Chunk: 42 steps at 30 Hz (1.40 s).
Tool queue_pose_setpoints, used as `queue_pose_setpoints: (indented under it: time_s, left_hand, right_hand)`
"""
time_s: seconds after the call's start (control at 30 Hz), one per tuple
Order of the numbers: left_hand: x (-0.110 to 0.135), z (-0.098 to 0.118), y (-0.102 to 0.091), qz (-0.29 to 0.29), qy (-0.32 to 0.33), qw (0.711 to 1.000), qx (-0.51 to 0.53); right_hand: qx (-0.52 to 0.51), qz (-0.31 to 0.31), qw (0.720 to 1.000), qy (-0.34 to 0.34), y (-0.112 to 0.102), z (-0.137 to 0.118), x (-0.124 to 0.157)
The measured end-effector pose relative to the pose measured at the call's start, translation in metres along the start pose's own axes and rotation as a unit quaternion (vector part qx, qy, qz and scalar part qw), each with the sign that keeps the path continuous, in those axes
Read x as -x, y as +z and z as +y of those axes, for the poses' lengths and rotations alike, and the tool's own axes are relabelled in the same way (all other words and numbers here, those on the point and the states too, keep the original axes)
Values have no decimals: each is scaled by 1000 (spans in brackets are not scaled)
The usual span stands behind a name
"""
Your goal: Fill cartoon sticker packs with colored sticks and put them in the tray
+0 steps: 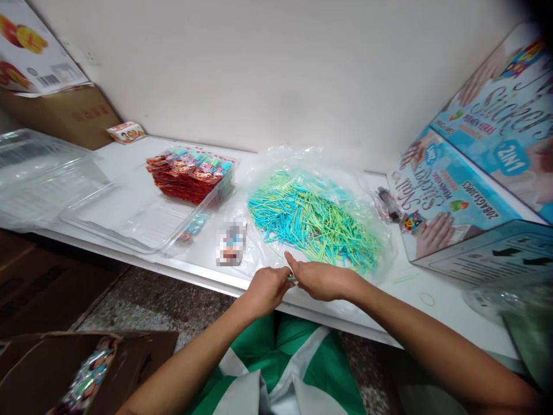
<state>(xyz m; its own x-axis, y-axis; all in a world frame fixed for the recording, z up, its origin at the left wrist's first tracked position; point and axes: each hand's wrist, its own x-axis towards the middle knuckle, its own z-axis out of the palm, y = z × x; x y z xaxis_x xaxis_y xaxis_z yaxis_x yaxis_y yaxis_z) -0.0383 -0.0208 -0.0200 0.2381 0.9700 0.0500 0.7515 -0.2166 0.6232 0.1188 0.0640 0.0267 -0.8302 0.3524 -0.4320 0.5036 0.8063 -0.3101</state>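
Left hand (pixel 270 288) meets right hand (pixel 318 280) near sticks (pixel 313 222).

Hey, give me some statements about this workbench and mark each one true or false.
1. Thin green and blue strips lie heaped amid crumpled clear plastic film. True.
2. The bare left hand and bare right hand are wide apart. False: they are close together, a small greenish item, mostly hidden, between them.
3. A stack of shiny red packets stands left of the strips. True.
4. Light-blue printed cardboard cartons stand at the picture's left. False: they stand at its right.
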Motion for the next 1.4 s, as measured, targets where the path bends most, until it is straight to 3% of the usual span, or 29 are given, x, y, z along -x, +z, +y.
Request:
queue_pose_setpoints:
  time_s: [0.1, 0.17, 0.27, 0.33, 0.43, 0.53, 0.6, 0.73, 0.8, 0.9, 1.23, 1.4]
  left_hand:
    - [1, 4, 2, -2, -14, 996, 84]
    - [1, 5, 4, -21, -40, 979, 200]
    - [0, 6, 9, -82, -105, 914, 384]
    - [-1, 7, 13, -109, -132, 883, 437]
    - [-1, 8, 18, -98, -127, 889, 428]
    - [1, 9, 20, -65, -116, 898, 420]
    - [2, 9, 20, -55, -127, 878, 459]
    - [4, 7, 18, -31, -163, 796, 582]
    - [4, 6, 18, -26, -169, 770, 614]
    - [4, 5, 19, -37, -172, 760, 626]
    - [4, 13, 19, -22, -186, 764, 617]
    - [3, 13, 23, -23, -178, 745, 642]
  right_hand:
    - [-62, 31, 997, -44, -10, 3, 2]
    - [-113, 37, 990, -79, -16, 6, 4]
    - [-134, 110, 982, -71, -15, 7, 1]
    - [-107, 177, 978, -24, -8, 2, -5]
    - [-77, 223, 970, 52, 1, -9, -19]
    - [-128, 255, 955, 78, 2, -14, -28]
    - [-235, 280, 928, 67, 3, -10, -28]
    - [-519, 273, 807, 68, 16, 6, -19]
    - [-574, 250, 779, 43, 26, 10, -13]
    - [-581, 253, 773, 13, 37, 8, -8]
    - [-542, 314, 778, 42, 42, 3, -14]
    - [-563, 330, 756, 49, 44, -1, -10]
